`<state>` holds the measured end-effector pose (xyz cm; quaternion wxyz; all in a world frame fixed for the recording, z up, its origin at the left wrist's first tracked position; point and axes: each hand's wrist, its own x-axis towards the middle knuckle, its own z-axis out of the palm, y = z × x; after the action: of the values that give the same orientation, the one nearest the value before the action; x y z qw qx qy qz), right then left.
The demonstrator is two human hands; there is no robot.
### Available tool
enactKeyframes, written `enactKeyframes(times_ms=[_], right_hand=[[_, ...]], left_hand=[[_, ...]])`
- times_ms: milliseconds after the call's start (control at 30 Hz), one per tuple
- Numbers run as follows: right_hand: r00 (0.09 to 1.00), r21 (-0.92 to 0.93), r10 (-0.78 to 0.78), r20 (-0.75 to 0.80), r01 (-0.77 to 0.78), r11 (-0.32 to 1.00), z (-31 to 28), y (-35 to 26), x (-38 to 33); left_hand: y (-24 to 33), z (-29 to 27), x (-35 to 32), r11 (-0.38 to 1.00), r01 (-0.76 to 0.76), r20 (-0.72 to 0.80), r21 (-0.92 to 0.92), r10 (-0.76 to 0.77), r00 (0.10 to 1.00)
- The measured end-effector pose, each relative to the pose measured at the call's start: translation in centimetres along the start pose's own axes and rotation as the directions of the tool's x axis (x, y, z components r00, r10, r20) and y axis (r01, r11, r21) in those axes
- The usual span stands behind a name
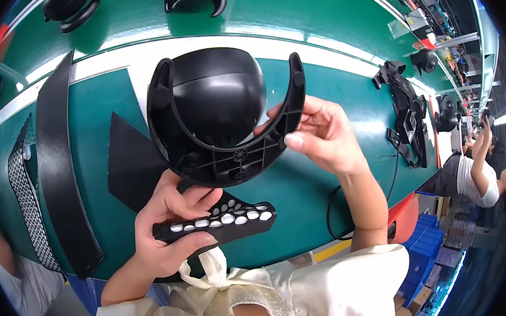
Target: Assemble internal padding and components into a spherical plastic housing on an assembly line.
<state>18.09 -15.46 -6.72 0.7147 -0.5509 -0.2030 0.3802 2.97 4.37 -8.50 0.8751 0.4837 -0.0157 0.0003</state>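
The right hand (322,132) grips the black dome part with its curved bracket (222,110) above the green counter (327,39), fingers closed on the bracket's right end. The left hand (172,227) holds a black perforated strip (222,220) near the counter's front edge, fingers closed around it. A black flat sheet (128,162) lies just left, with open green surface to the right.

A long green workbench (325,15) with a pale stripe (138,54) along it fills the space beyond the fingertips, glossy under overhead light (bright streaks run across it). Far past the fingers, to the right, the line of benches (433,37) recedes into a hall. Below the fingers, at the bench's near edge, blue crates (426,242) stand on the floor.
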Motion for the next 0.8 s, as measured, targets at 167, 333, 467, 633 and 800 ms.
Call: enactKeyframes(times_ms=[167,333,467,633,800], right_hand=[[0.993,-0.138,-0.113,-0.042,0.106,0.985,1.9,-0.1,-0.7],[0.965,-0.143,-0.215,-0.152,0.194,0.971,2.3,0.2,-0.6],[0.942,-0.082,-0.274,-0.196,0.263,0.961,2.4,-0.2,-0.1],[0.939,-0.265,-0.179,-0.293,0.1,0.959,3.0,-1.7,-0.7],[0.655,-0.968,-0.718,0.233,0.226,-0.108,5.9,-4.3,-2.5]], left_hand=[[-0.1,-0.2,0.0,0.999,-0.002,-0.022,0.039,0.003,1.0],[0.7,0.9,0.1,0.994,0.057,-0.08,0.089,-0.05,0.996],[2.0,0.8,-0.9,0.898,0.222,-0.142,0.379,-0.18,0.973],[1.5,1.5,-0.7,0.988,0.044,-0.165,0.145,-0.019,0.986],[1.2,1.7,-1.4,0.969,0.196,-0.218,0.15,-0.161,0.963]])
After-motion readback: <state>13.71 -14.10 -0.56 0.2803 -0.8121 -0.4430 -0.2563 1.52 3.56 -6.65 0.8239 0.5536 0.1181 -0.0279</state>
